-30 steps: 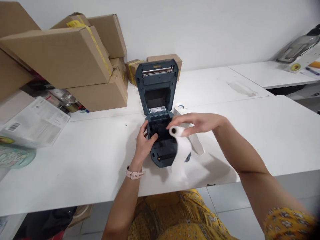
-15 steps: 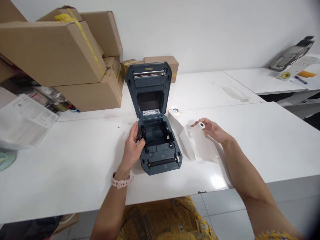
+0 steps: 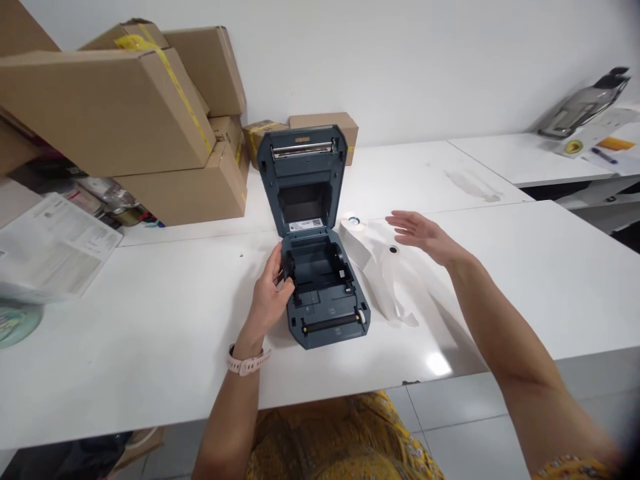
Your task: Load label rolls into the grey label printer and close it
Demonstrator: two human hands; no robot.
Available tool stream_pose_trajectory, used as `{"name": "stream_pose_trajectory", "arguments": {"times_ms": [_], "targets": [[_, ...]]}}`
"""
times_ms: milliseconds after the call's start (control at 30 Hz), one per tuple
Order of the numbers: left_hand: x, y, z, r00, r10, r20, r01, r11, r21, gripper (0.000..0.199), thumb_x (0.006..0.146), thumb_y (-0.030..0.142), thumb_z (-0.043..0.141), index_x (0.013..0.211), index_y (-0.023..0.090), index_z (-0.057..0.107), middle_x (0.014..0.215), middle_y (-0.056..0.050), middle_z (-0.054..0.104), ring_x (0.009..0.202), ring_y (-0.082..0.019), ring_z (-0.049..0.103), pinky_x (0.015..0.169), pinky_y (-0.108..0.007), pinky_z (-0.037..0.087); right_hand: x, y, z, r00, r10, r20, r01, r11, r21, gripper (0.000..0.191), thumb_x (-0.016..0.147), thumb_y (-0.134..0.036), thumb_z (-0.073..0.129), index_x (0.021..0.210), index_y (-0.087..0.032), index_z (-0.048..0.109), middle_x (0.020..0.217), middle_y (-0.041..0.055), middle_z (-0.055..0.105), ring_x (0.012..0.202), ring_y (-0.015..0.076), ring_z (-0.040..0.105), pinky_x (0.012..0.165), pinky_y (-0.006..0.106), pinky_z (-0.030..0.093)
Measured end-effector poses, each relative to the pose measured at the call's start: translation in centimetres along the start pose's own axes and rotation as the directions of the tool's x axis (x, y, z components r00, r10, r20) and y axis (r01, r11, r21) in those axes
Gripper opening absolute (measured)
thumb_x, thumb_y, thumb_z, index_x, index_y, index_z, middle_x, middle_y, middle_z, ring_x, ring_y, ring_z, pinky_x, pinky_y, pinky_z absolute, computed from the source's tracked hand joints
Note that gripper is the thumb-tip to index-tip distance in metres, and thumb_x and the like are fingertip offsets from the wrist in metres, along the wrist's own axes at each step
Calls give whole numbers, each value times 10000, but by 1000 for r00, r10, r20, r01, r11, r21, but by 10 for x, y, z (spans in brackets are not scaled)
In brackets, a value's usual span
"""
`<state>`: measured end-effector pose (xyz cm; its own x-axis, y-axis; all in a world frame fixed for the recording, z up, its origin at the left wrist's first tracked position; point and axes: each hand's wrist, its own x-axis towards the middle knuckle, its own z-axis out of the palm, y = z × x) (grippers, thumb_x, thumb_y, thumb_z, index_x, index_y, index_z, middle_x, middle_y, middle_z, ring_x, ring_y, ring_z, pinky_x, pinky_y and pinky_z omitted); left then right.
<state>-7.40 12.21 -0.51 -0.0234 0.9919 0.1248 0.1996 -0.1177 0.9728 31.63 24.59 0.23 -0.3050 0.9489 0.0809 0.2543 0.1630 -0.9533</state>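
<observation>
A dark grey label printer [image 3: 327, 300] stands on the white table with its lid [image 3: 305, 180] raised and its inner bay bare. My left hand [image 3: 270, 290] grips the printer's left side, thumb over the rim. To the right of the printer a narrow white paper roll [image 3: 388, 273] with a dark core lies with its loose paper spread towards the table's front. Behind it is a label roll [image 3: 356, 225] with a teal core, its strip partly unwound. My right hand [image 3: 420, 235] is raised just above the paper roll, fingers stretched out, holding nothing.
Cardboard boxes [image 3: 175, 193] with yellow tape are stacked at the back left. Printed sheets in clear plastic [image 3: 60, 247] and a green round object [image 3: 17, 323] lie at the far left. A bottle [image 3: 585, 103] rests at the back right beside a tape roll [image 3: 573, 146].
My right hand has let go of the white paper roll and moved up and away from it. The roll now lies on the table. My left hand keeps hold of the printer.
</observation>
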Motion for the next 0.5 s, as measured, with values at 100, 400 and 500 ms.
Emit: {"name": "stream_pose_trajectory", "arguments": {"times_ms": [100,400,500], "targets": [[0,1,0,1000,16,3,-16,1000,-20,786,919,283,660,1631,313,326,1691,-97,405,1531,-260,456,1285,-484,358,43,-21,15,980,-6,198,48,977,-208,854,719,-422,885,1475,-318,502,1655,108,440,1552,316,394,1285,540,323],[1,-8,1,1000,23,0,-23,1000,-21,812,901,233,641,1640,322,315,1697,-68,398,1558,-266,412,1292,-469,347,86,-34,53,970,107,216,-31,944,-329,707,543,-306,896,1179,-190,610,1220,122,707,1101,326,651,989,487,556],[1,-9,1,1000,27,-3,-27,999,-24,815,894,237,648,1638,324,327,1679,-62,432,1532,-270,454,1275,-460,376,67,-47,45,983,83,164,-37,963,-265,729,633,-447,838,1265,-199,573,1183,115,718,987,285,680,866,424,588]]}}
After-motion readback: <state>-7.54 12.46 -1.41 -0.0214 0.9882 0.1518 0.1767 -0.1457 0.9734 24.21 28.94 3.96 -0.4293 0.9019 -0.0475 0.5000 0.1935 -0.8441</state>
